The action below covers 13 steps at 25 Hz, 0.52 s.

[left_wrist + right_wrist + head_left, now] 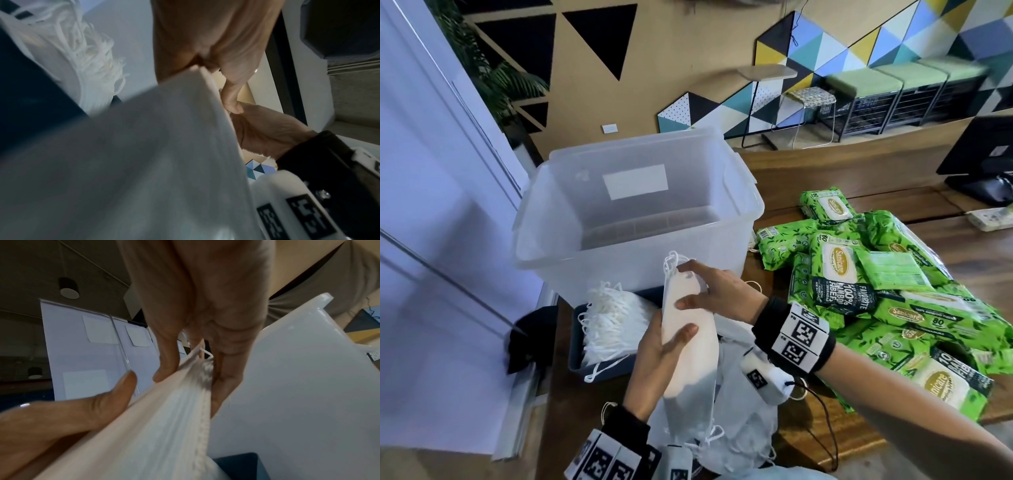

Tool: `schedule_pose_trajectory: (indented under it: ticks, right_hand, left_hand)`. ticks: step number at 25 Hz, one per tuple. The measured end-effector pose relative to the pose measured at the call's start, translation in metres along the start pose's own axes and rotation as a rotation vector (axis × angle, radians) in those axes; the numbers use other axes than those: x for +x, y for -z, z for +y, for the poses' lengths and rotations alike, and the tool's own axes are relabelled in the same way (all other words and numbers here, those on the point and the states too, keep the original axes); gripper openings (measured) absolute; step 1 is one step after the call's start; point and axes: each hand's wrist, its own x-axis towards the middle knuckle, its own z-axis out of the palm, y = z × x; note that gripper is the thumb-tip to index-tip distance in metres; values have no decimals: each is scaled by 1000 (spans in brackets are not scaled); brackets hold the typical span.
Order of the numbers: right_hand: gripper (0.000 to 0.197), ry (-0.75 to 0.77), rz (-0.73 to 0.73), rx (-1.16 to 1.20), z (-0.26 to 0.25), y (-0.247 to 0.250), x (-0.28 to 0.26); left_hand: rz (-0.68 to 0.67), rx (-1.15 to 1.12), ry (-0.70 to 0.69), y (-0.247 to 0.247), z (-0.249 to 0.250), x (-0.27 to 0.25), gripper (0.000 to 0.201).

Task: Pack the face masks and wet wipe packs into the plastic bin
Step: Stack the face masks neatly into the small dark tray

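Note:
I hold a thick stack of white face masks (688, 346) upright in front of the translucent plastic bin (585, 263). My left hand (657, 356) grips its lower left side, thumb across the front. My right hand (719, 294) grips the upper part just below the ear loops. The left wrist view shows the stack (144, 146) under my left hand (205, 40). In the right wrist view my right hand (205, 324) pinches the stack (164, 418) beside the bin wall (298, 386). Green wet wipe packs (859, 274) lie piled to the right.
A dark tray (578, 363) with more white masks (613, 325) sits left of the held stack, against the bin's front. Crumpled clear plastic bags (743, 428) lie under my hands. A monitor base (983, 185) stands at the far right of the wooden table (825, 171).

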Motion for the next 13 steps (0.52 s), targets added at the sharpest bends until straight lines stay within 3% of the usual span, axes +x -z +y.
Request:
schedule_pose_trajectory:
  ticks: [7,10,13]
  right_hand:
    - [57,-1,-20,5,8,-22,5]
    - [69,-11,92,393,20,-26,-1]
    - [66,-102,-75,592,28,-54,-16]
  left_hand:
    - [42,-13,53,0,-11,-5,40]
    - [172,-188,84,9,-3,2,37]
    - [264,-317,93,14,5,13,43]
